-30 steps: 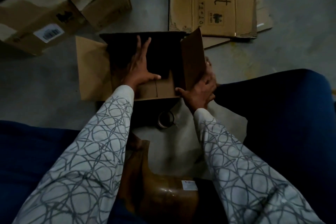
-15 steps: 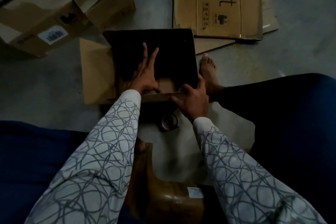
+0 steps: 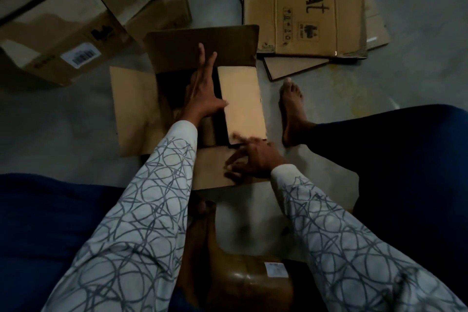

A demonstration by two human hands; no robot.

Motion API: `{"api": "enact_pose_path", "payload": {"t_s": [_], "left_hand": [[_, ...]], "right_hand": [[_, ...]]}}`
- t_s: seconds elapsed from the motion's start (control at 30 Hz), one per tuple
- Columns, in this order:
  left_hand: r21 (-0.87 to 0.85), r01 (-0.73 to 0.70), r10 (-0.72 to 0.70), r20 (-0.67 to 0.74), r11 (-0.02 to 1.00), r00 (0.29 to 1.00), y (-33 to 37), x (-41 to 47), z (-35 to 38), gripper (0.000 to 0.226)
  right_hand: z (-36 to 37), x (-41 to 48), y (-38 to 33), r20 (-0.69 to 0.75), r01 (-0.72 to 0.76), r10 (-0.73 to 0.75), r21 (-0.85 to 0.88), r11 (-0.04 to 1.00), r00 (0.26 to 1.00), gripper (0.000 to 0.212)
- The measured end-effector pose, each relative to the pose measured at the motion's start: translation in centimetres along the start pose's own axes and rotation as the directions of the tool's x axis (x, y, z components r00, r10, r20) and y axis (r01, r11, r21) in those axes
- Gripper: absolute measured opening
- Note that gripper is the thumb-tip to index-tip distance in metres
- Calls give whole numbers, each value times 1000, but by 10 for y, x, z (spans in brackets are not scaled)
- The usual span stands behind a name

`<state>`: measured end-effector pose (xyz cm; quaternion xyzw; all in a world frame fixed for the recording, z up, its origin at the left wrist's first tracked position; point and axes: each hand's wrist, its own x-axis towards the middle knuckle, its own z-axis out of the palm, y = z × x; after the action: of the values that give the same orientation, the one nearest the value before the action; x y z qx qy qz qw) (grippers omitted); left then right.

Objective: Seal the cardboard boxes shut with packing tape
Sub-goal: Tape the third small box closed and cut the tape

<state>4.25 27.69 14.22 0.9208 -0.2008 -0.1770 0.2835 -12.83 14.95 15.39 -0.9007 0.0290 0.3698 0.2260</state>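
Box on floor beside foot, flaps unsealed. Left hand flat, fingers straight, over opening, thumb at right flap. Right hand, fingers spread, presses near flap, gripping nothing. Best: square flaps flush before taping.

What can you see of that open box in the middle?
The open box is brown cardboard on the grey floor. Its left flap lies spread outward, the far flap tilts up, the right flap is folded over the dark opening. The left hand, fingers straight, reaches across the opening, thumb touching that flap; the right hand rests on the near flap.
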Motion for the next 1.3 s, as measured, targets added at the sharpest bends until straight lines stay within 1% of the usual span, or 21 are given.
{"api": "enact_pose_path", "payload": {"t_s": [0.07, 0.2, 0.23, 0.3, 0.37, 0.4, 0.43, 0.47, 0.53, 0.6, 0.63, 0.67, 0.73, 0.77, 0.87, 0.9, 0.93, 1.0, 1.07, 1.17, 1.3], "left_hand": [[-37, 67, -68, -30, 997, 997, -5, 0, -2, 122], [-56, 337, -341, -143, 940, 929, -33, -22, -5, 107], [-49, 463, -462, -217, 885, 860, -42, -33, -6, 104], [-39, 725, -680, -383, 687, 625, -58, -57, -13, 106], [-141, 861, -826, -392, 489, 405, -66, -75, -24, 113], [-179, 880, -862, -359, 440, 358, -67, -80, -26, 112], [-171, 884, -863, -357, 436, 356, -63, -84, -27, 106], [-130, 872, -835, -384, 472, 395, -56, -87, -26, 100], [-31, 783, -728, -392, 621, 562, -29, -89, -19, 87], [66, 647, -621, -224, 759, 751, -2, -91, -4, 68], [96, 594, -587, -92, 799, 804, 4, -92, 4, 59], [117, 567, -575, 43, 815, 817, 4, -94, 13, 52], [120, 569, -579, 255, 814, 774, -10, -101, 24, 53], [95, 577, -572, 334, 811, 749, -19, -105, 26, 67], [-38, 576, -465, 546, 817, 697, -33, -109, 7, 137], [-72, 544, -405, 588, 836, 700, -33, -105, -4, 145], [-82, 501, -349, 620, 862, 702, -35, -99, -14, 144], [-22, 422, -319, 620, 906, 717, -36, -87, -29, 135], [94, 381, -381, 444, 920, 811, -37, -80, -30, 113], [314, 260, -302, 93, 913, 949, -36, -83, -12, 75], [386, 200, -211, -12, 901, 977, -38, -77, 0, 87]], "right_hand": [[-1, 0, -2, 61, -23, 15, 134, 991, 998, 44], [14, -2, 2, -263, -22, 131, 378, 925, 956, 40], [17, 0, 3, -322, -38, 187, 417, 908, 928, 44], [18, 4, 6, -394, -71, 263, 438, 896, 881, 43], [14, 5, 5, -417, -102, 312, 454, 885, 854, 35], [12, 6, 5, -411, -125, 338, 464, 877, 846, 33], [11, 8, 6, -402, -160, 371, 468, 869, 837, 33], [12, 9, 8, -393, -200, 409, 474, 858, 823, 35], [18, 14, 12, -378, -280, 495, 498, 821, 782, 43], [23, 13, 18, -278, -385, 610, 568, 727, 742, 53], [25, 10, 20, -205, -425, 645, 601, 676, 736, 57], [27, 7, 24, -141, -444, 651, 623, 644, 746, 59], [29, 2, 27, -66, -413, 619, 689, 596, 782, 59], [28, -1, 28, -61, -370, 613, 749, 550, 787, 58], [17, 0, 24, -103, -182, 653, 918, 353, 750, 61], [13, 3, 25, -113, -130, 655, 941, 311, 747, 62], [5, 3, 20, -143, -41, 654, 965, 259, 743, 59], [-10, 8, 14, -114, 125, 657, 992, 29, 745, 66], [-16, 10, 8, -95, 218, 622, 968, -124, 777, 65], [-14, 12, -2, -204, 216, 588, 975, 50, 783, 66], [-1, 26, 5, -448, 72, 492, 789, 609, 746, 91]]}}
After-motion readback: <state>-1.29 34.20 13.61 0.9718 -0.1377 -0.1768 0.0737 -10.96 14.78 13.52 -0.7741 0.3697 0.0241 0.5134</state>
